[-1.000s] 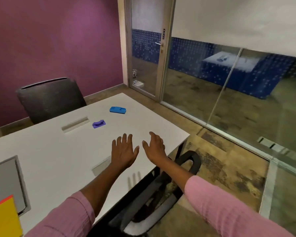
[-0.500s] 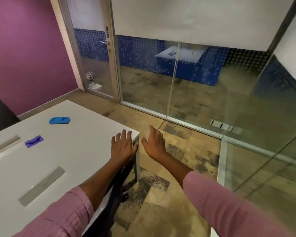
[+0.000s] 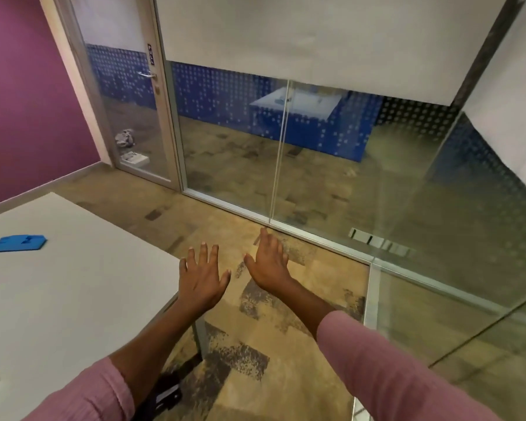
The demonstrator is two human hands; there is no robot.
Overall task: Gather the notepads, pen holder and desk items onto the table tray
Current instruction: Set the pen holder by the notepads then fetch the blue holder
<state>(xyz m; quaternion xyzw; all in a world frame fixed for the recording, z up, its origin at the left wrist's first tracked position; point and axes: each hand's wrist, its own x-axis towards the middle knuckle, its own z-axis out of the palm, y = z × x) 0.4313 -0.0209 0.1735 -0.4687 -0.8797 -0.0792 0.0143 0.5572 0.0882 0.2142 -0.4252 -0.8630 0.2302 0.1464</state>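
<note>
My left hand (image 3: 201,276) and my right hand (image 3: 269,262) are stretched out in front of me, fingers straight and spread, holding nothing. Both hover just past the right corner of the white table (image 3: 73,293), over the floor. A flat blue desk item (image 3: 19,243) lies on the table at the far left, well away from both hands. No tray, notepad or pen holder is in view.
A glass wall (image 3: 331,165) and a glass door (image 3: 128,117) stand ahead, with a purple wall (image 3: 22,95) at left. Patterned carpet floor (image 3: 271,344) lies between the table and the glass. A dark chair part (image 3: 167,393) shows below the table edge.
The view has swung to the right. The chair, the purple item and the yellow pad have left the frame, and both hands now hover beyond the table corner instead of over the table.
</note>
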